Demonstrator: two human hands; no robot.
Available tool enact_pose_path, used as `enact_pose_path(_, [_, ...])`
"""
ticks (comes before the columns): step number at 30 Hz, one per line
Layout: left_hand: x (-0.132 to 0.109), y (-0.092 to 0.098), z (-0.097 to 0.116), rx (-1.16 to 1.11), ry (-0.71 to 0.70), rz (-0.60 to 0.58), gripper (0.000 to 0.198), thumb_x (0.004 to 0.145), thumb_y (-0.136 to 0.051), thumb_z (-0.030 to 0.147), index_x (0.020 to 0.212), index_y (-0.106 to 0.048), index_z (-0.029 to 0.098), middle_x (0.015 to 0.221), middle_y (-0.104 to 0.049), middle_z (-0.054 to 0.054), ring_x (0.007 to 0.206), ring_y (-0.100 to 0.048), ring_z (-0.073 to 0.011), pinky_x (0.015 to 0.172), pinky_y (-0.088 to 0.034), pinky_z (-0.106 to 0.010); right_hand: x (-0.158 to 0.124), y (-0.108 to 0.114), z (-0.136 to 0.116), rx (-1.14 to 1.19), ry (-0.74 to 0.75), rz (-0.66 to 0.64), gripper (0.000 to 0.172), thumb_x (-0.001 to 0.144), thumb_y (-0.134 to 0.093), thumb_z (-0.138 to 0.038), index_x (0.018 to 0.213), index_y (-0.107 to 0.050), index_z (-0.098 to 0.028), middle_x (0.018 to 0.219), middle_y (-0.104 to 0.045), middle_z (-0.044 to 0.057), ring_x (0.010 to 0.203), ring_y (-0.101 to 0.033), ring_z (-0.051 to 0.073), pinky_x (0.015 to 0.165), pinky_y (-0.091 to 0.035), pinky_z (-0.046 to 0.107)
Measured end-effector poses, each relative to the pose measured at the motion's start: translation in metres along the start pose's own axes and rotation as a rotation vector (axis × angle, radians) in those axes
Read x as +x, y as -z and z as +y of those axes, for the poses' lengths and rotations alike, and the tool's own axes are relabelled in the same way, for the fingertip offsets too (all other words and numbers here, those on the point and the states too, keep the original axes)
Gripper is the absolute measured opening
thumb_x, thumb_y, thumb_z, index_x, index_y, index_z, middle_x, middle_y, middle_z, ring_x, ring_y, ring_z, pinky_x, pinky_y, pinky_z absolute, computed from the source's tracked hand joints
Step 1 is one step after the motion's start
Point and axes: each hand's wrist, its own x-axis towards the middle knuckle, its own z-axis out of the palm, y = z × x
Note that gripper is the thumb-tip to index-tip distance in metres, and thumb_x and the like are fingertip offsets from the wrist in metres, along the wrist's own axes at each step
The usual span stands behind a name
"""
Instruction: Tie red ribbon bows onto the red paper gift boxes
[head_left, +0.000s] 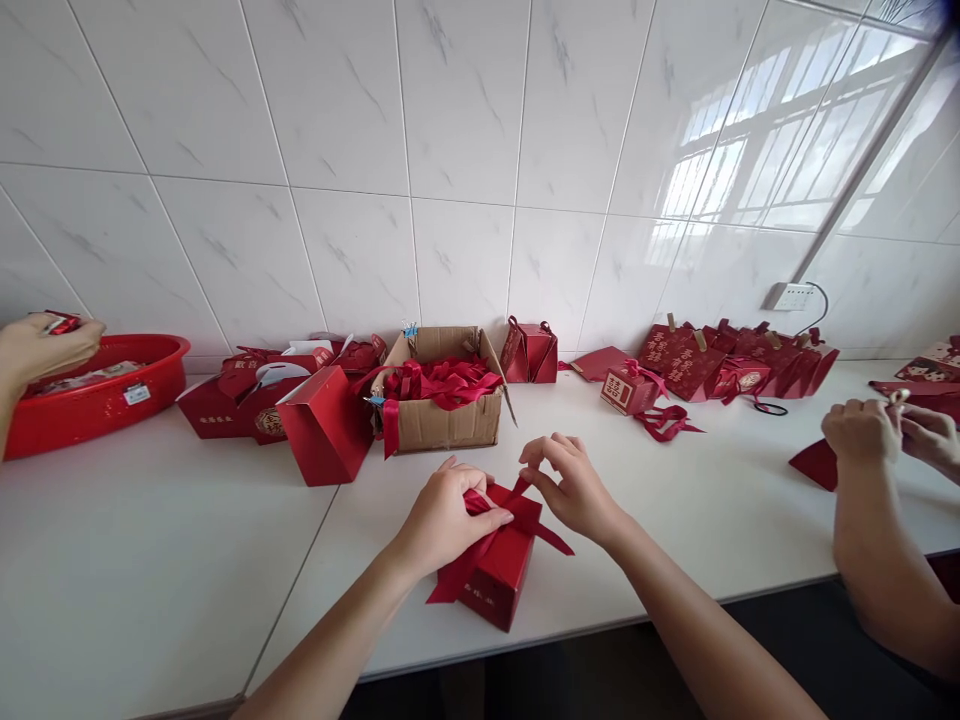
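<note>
Two-handed, I am pinching ribbon: left fingers low over the red box, right fingers above its far edge.

Red box (top partly hidden)

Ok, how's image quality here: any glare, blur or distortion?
Head view: window glare on the upper-right wall tiles; dark top-right corner; slanting tile lines suggest wide-angle distortion; left hand, right hand and the red box beneath look reasonably sharp, without obvious motion blur.
</note>
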Motion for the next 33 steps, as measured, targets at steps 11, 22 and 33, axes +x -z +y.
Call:
enact_pose_path(11, [-0.003,0.000,-0.005,-0.013,0.079,-0.020,0.033,0.070,-0.071,0.041,0.058,-0.047,0.021,0.069,-0.063,-0.001,0.093,-0.062,-0.0255,0.109,-0.027,-0.047,-0.011,-0.008,-0.003,-0.050,-0.054,0.101,0.006,0.089,-0.050,-0.019,0.083,-0.048,-0.021,0.081,-0.063,0.001,0.076,-0.051,0.017,0.085,-0.030,0.040])
enact_pose_path(22, [-0.028,0.007,-0.019,-0.369,-0.011,0.207,0.038,0.085,-0.056,0.046,0.114,-0.044,0.023,0.131,-0.049,-0.011,0.127,-0.043,-0.0228,0.108,-0.033,-0.040,-0.043,0.017,0.007,0.236,-0.244,0.070,0.027,0.096,-0.040,-0.040,0.116,-0.050,-0.024,0.112,-0.060,0.009,0.105,-0.056,0.021,0.090,-0.043,0.039])
enact_pose_path(33, [-0.082,-0.007,-0.055,-0.319,0.253,-0.028,0.031,0.095,-0.040,0.043,0.117,-0.052,0.025,0.123,-0.060,-0.005,0.111,-0.056,-0.0220,0.090,-0.045,-0.029,-0.104,-0.069,-0.034,0.618,-0.366,0.022,0.127,0.063,-0.082,-0.037,0.148,0.012,-0.027,0.153,-0.014,0.017,0.142,-0.017,0.032,0.113,-0.020,0.054])
